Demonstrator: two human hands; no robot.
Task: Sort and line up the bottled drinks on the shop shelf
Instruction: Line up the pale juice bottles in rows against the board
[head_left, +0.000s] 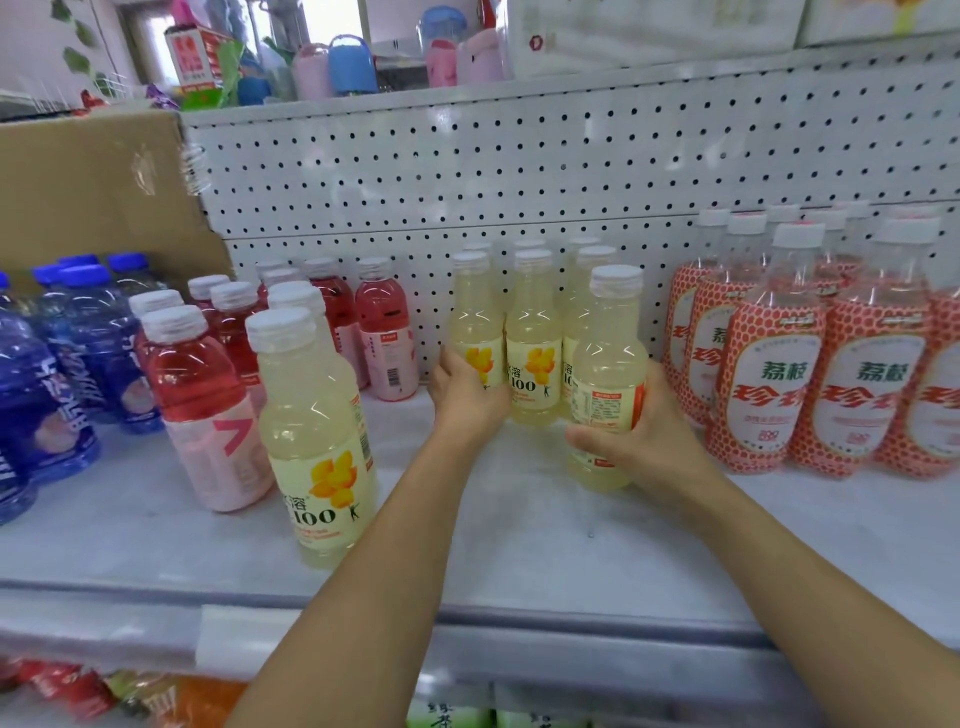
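Note:
Several pale yellow lemon drink bottles (532, 338) stand grouped at the middle back of the white shelf (519, 530). My left hand (465, 397) wraps the base of the leftmost bottle (475, 332) of that group. My right hand (644, 441) grips a yellow bottle (608, 364) at the group's right front, label turned sideways. Another yellow bottle (317, 436) stands alone near the shelf front, left of my left forearm.
Red and pink bottles (202, 395) stand to the left, blue bottles (57, 364) at far left before a cardboard box (93, 187). Orange-dotted lychee bottles (810, 353) fill the right. A pegboard (519, 171) backs the shelf; flasks sit above.

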